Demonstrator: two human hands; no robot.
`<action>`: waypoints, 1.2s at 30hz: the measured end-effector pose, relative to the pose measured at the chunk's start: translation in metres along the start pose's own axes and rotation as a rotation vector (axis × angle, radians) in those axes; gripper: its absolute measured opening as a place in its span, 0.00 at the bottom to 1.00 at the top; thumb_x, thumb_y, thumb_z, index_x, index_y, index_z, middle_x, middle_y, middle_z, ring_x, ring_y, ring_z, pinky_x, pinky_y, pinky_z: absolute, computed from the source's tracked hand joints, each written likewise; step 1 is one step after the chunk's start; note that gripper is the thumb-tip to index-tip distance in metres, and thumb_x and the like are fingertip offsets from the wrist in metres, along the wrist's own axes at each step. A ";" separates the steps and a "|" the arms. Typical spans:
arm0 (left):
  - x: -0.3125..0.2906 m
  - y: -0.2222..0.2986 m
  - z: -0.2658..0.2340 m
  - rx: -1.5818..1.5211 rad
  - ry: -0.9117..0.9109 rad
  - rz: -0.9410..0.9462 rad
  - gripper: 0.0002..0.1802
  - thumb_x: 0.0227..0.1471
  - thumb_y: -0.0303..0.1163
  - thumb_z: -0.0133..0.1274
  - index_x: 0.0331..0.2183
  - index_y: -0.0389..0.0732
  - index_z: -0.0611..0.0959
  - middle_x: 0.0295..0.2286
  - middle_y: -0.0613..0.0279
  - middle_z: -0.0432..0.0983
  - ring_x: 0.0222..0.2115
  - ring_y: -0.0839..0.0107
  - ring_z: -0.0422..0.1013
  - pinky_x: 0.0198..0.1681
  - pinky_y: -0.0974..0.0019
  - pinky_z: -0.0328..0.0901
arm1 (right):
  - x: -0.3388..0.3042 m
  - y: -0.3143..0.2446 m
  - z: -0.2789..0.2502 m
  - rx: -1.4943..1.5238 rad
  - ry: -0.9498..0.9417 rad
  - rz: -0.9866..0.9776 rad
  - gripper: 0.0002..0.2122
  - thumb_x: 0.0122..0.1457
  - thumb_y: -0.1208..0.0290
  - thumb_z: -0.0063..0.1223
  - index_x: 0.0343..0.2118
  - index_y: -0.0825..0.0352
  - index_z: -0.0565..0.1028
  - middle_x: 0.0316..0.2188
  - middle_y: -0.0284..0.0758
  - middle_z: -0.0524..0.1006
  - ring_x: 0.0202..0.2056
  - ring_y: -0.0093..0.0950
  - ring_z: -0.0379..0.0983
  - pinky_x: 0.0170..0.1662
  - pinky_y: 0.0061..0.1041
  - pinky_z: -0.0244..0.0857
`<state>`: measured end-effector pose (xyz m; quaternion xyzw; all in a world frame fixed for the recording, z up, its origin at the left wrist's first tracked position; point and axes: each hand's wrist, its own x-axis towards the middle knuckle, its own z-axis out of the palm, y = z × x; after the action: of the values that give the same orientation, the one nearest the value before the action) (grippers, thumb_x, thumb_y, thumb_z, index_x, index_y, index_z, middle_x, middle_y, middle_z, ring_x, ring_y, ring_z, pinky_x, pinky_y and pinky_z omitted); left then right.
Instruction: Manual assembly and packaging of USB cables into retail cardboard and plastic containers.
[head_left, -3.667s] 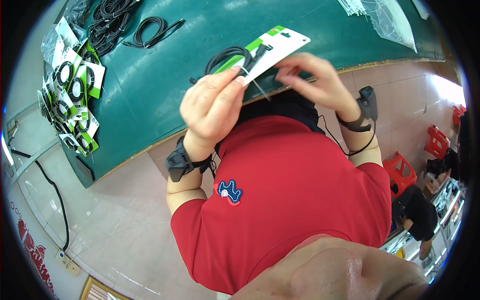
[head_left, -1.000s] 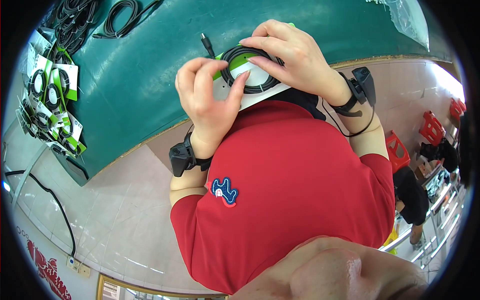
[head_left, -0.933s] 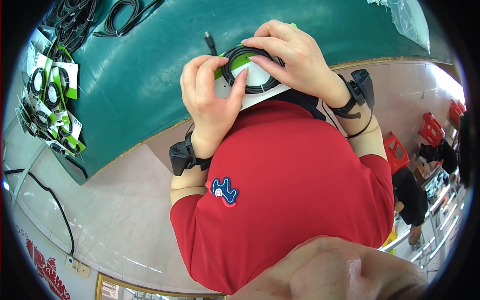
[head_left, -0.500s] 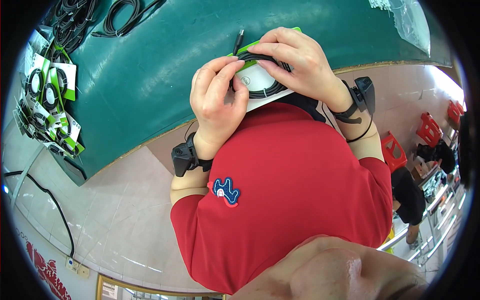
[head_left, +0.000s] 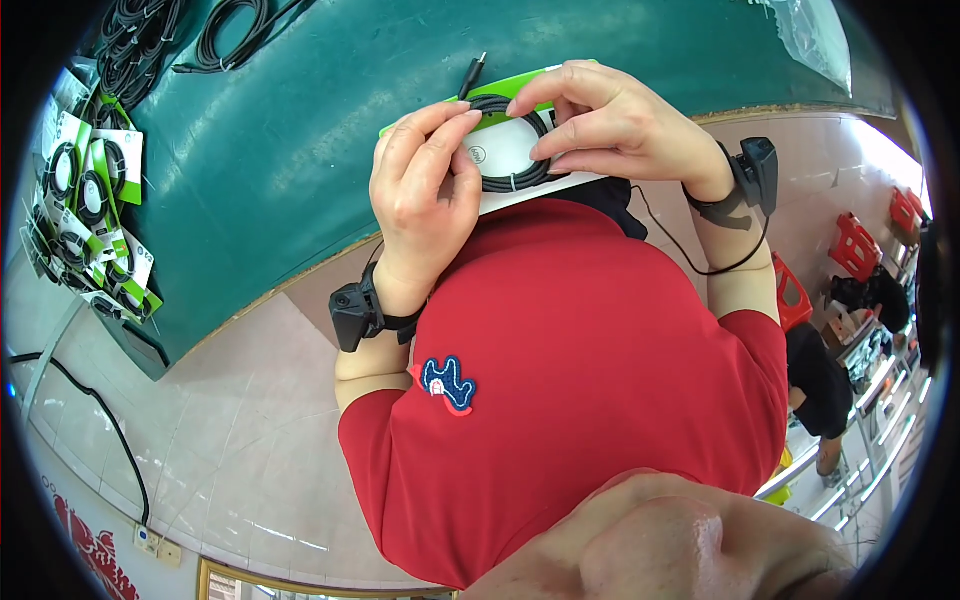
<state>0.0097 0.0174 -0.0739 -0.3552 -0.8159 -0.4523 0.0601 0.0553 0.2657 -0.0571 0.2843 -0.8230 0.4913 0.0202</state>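
At the near edge of the table, a coiled black cable [head_left: 512, 184] lies on a white and green card [head_left: 506, 146]. Its straight plug end [head_left: 473, 76] sticks up past the card's far edge. My left hand [head_left: 425, 190] is closed, fingertips and thumb pinching the coil's left side near the plug. On the other side, my right hand [head_left: 628, 128] has its index finger on the coil's upper right and its other fingertips closed on the right side. The card's ends are partly hidden by my hands.
Carded cables [head_left: 90, 205] lie heaped at the table's left end. Behind them are a bundle of black cables [head_left: 138, 50] and a single loose coil [head_left: 228, 40]. Clear plastic bags [head_left: 812, 40] rest at the far right. Red stools [head_left: 855, 248] and another person [head_left: 822, 385] are off to the right.
My right hand has shifted its fingers lower along the coil's right side, with the wrist moving outward. The coil and card have moved slightly left.
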 end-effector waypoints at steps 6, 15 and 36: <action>-0.002 -0.001 0.001 -0.007 0.015 -0.009 0.22 0.39 0.13 0.56 0.39 0.39 0.86 0.40 0.60 0.81 0.38 0.61 0.77 0.43 0.61 0.71 | 0.000 0.000 0.005 -0.125 -0.081 -0.094 0.10 0.51 0.73 0.69 0.36 0.65 0.82 0.39 0.30 0.78 0.36 0.31 0.72 0.41 0.33 0.69; 0.001 0.002 -0.002 -0.008 -0.012 -0.023 0.22 0.37 0.13 0.56 0.39 0.40 0.86 0.40 0.60 0.81 0.39 0.61 0.76 0.43 0.61 0.71 | 0.002 0.006 0.010 -0.081 -0.142 -0.127 0.08 0.52 0.73 0.67 0.34 0.65 0.80 0.36 0.29 0.77 0.35 0.31 0.72 0.39 0.33 0.68; -0.001 0.003 0.000 -0.027 -0.025 0.021 0.23 0.38 0.12 0.56 0.40 0.38 0.86 0.42 0.60 0.80 0.43 0.59 0.76 0.46 0.60 0.69 | 0.034 0.017 0.010 -0.502 -0.007 -0.122 0.13 0.53 0.76 0.59 0.43 0.67 0.77 0.39 0.36 0.74 0.38 0.34 0.77 0.38 0.30 0.74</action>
<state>0.0124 0.0184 -0.0722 -0.3701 -0.8066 -0.4582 0.0496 0.0206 0.2487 -0.0653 0.3210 -0.9006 0.2687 0.1169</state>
